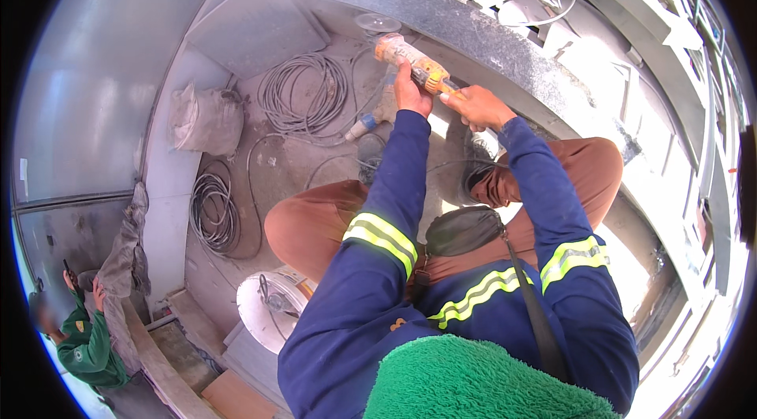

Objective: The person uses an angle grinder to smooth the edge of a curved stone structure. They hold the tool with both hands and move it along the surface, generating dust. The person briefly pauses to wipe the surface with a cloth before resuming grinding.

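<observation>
An angle grinder with a dusty orange body is held out in front of me in both hands. My left hand is wrapped round the body from below. My right hand is closed on its rear end, farther right and nearer to me. The grinder's round disc lies close to the near side of a long grey slab; whether they touch, I cannot tell. Below my left hand, a connector with a blue end rests on the floor among cables.
Coiled grey cable and a darker coil lie on the floor at left, near a dusty sack. A white bucket stands by my left elbow. Metal profiles crowd the right. A person in green is at lower left.
</observation>
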The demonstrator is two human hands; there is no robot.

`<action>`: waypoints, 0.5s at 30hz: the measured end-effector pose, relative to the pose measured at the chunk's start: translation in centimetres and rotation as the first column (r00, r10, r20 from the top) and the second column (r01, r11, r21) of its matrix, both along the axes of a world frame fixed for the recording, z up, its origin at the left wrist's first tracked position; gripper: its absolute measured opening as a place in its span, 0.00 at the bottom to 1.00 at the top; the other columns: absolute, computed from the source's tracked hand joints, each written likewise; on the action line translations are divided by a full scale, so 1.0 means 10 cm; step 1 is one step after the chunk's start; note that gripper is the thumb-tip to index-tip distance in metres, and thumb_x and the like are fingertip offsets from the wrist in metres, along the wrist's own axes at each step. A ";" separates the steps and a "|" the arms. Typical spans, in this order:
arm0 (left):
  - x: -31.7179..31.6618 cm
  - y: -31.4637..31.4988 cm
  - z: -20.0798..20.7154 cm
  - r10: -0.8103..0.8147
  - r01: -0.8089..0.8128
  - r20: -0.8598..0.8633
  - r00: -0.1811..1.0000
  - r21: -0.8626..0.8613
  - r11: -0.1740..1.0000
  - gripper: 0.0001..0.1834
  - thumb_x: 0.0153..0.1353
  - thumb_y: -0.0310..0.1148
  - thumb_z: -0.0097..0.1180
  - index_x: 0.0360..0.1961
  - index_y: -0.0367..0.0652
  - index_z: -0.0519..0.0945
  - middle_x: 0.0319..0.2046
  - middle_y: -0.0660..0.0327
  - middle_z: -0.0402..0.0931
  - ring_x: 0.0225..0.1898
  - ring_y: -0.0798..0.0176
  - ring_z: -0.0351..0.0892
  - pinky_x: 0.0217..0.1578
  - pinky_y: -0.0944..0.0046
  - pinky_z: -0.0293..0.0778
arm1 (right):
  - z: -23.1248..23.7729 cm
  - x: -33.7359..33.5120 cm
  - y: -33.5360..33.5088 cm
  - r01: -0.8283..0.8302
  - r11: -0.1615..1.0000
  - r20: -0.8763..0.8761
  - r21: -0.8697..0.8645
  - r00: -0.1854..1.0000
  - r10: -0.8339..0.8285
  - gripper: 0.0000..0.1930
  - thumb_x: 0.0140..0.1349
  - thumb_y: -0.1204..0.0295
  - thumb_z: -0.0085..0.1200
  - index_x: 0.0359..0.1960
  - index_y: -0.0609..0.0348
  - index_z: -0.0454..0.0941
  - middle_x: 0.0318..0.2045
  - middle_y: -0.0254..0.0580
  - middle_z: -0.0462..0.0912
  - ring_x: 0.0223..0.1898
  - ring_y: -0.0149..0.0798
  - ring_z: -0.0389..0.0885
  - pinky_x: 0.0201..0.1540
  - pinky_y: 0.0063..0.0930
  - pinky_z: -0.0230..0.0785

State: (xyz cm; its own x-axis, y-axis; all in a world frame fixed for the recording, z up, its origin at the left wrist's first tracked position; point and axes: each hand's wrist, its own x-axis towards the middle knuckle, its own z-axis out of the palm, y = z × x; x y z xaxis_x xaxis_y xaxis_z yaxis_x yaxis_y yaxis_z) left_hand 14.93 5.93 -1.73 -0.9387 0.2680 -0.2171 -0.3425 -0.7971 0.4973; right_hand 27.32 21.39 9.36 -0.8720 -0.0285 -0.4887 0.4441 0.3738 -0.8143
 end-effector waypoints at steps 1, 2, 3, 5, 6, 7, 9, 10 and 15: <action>0.00 0.01 -0.02 0.004 -0.004 -0.016 1.000 -0.003 1.000 0.27 0.81 0.54 0.48 0.62 0.39 0.73 0.50 0.53 0.81 0.51 0.49 0.85 0.54 0.41 0.81 | 0.00 0.01 0.01 -0.010 1.000 -0.001 0.006 1.000 0.010 0.35 0.73 0.40 0.56 0.55 0.67 0.83 0.20 0.36 0.76 0.18 0.33 0.78 0.20 0.32 0.69; 0.00 0.03 -0.03 0.005 -0.006 -0.027 1.000 -0.007 1.000 0.29 0.81 0.56 0.46 0.61 0.38 0.72 0.49 0.51 0.81 0.49 0.45 0.85 0.53 0.37 0.81 | 0.01 0.01 0.02 -0.020 1.000 -0.003 0.012 1.000 0.020 0.35 0.73 0.40 0.56 0.54 0.67 0.83 0.20 0.36 0.77 0.18 0.33 0.78 0.20 0.32 0.69; 0.01 0.04 -0.05 0.009 -0.009 -0.032 0.999 -0.011 1.000 0.31 0.81 0.59 0.43 0.61 0.38 0.71 0.47 0.48 0.81 0.48 0.41 0.85 0.52 0.33 0.81 | 0.01 0.03 0.02 -0.021 0.999 0.015 0.032 1.000 0.021 0.35 0.73 0.40 0.56 0.53 0.68 0.83 0.21 0.36 0.77 0.18 0.33 0.78 0.20 0.32 0.68; 0.02 0.05 -0.08 0.003 -0.004 -0.034 0.999 -0.016 1.000 0.31 0.81 0.59 0.43 0.60 0.38 0.71 0.47 0.47 0.81 0.47 0.41 0.85 0.52 0.32 0.81 | 0.00 0.07 0.02 0.001 1.000 -0.023 0.024 1.000 0.000 0.34 0.73 0.40 0.57 0.48 0.68 0.83 0.20 0.36 0.77 0.18 0.32 0.77 0.20 0.31 0.68; 0.04 0.06 -0.10 0.009 -0.009 -0.007 1.000 -0.040 0.999 0.32 0.81 0.59 0.43 0.60 0.37 0.71 0.47 0.47 0.81 0.47 0.40 0.85 0.52 0.32 0.81 | 0.00 0.09 0.02 0.016 1.000 -0.033 0.026 0.999 -0.015 0.33 0.73 0.40 0.57 0.46 0.67 0.82 0.20 0.36 0.77 0.18 0.32 0.77 0.20 0.31 0.68; 0.05 0.07 -0.11 0.010 -0.011 -0.029 1.000 -0.021 1.000 0.32 0.81 0.59 0.43 0.60 0.37 0.71 0.47 0.46 0.81 0.47 0.40 0.85 0.51 0.32 0.82 | 0.00 0.09 0.02 0.012 1.000 -0.016 0.027 1.000 -0.011 0.33 0.73 0.40 0.57 0.46 0.67 0.82 0.20 0.36 0.77 0.18 0.32 0.77 0.20 0.31 0.68; 0.05 0.08 -0.12 0.029 -0.029 -0.025 0.999 -0.028 0.999 0.32 0.81 0.59 0.42 0.60 0.36 0.71 0.47 0.46 0.81 0.47 0.40 0.85 0.51 0.32 0.82 | 0.01 0.08 0.01 0.012 0.999 0.015 0.031 1.000 -0.013 0.33 0.73 0.40 0.57 0.46 0.67 0.82 0.20 0.36 0.77 0.18 0.32 0.78 0.20 0.30 0.68; 0.05 0.07 -0.12 0.020 -0.021 -0.033 0.999 -0.032 0.999 0.32 0.81 0.59 0.42 0.60 0.36 0.71 0.47 0.46 0.81 0.47 0.40 0.85 0.51 0.32 0.82 | 0.02 0.07 0.01 0.004 1.000 0.009 0.028 1.000 -0.004 0.33 0.72 0.40 0.57 0.47 0.67 0.83 0.20 0.36 0.77 0.18 0.33 0.78 0.20 0.30 0.68; -0.05 0.01 -0.10 -0.014 0.014 0.005 1.000 0.024 1.000 0.26 0.81 0.51 0.51 0.64 0.39 0.73 0.52 0.56 0.80 0.53 0.55 0.84 0.56 0.48 0.81 | 0.03 -0.06 -0.02 0.000 0.999 0.018 0.046 1.000 0.000 0.34 0.73 0.41 0.57 0.53 0.67 0.84 0.19 0.35 0.77 0.18 0.33 0.78 0.20 0.30 0.68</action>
